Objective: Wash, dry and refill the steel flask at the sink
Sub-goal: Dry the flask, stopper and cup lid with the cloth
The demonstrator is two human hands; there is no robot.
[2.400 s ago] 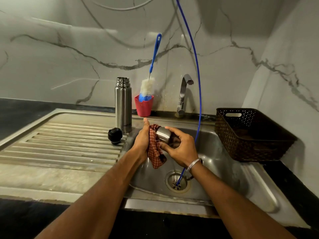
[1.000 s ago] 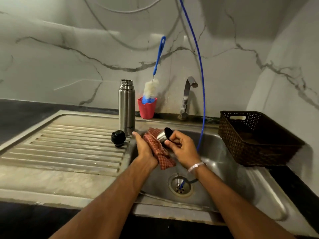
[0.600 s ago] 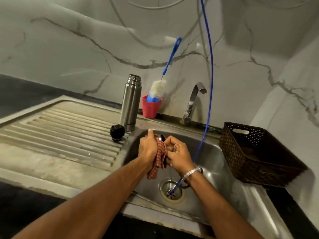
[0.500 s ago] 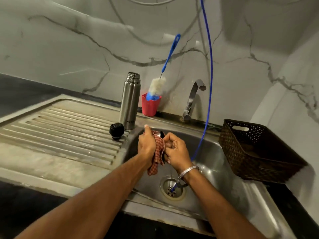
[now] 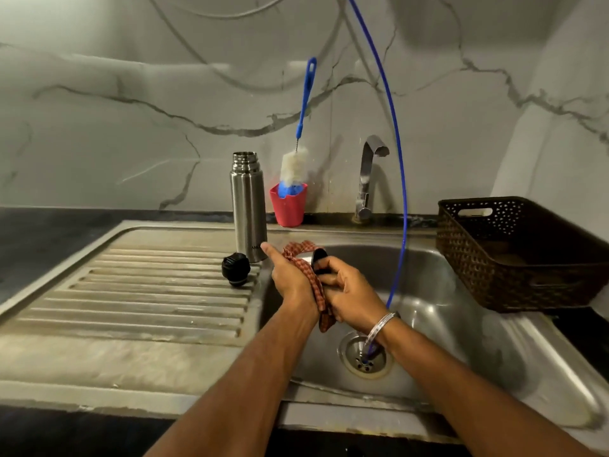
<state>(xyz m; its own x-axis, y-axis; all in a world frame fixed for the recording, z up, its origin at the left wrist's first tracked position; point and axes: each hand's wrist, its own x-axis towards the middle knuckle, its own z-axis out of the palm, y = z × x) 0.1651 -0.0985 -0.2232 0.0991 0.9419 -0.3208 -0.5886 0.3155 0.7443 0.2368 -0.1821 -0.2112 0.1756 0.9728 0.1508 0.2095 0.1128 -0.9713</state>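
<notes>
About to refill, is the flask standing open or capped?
Open and upright: the flask shows bare neck threads, and its black stopper lies beside it on the drainboard.

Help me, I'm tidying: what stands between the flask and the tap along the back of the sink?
In the head view, a red cup holding a blue bottle brush stands between the flask and tap.

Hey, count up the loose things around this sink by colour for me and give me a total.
Steel: 2, flask, cap cup in the right hand
Red: 2, cup, checked cloth in the left hand
Blue: 1, bottle brush
Black: 1, stopper
Brown: 1, basket
Total: 7
</notes>
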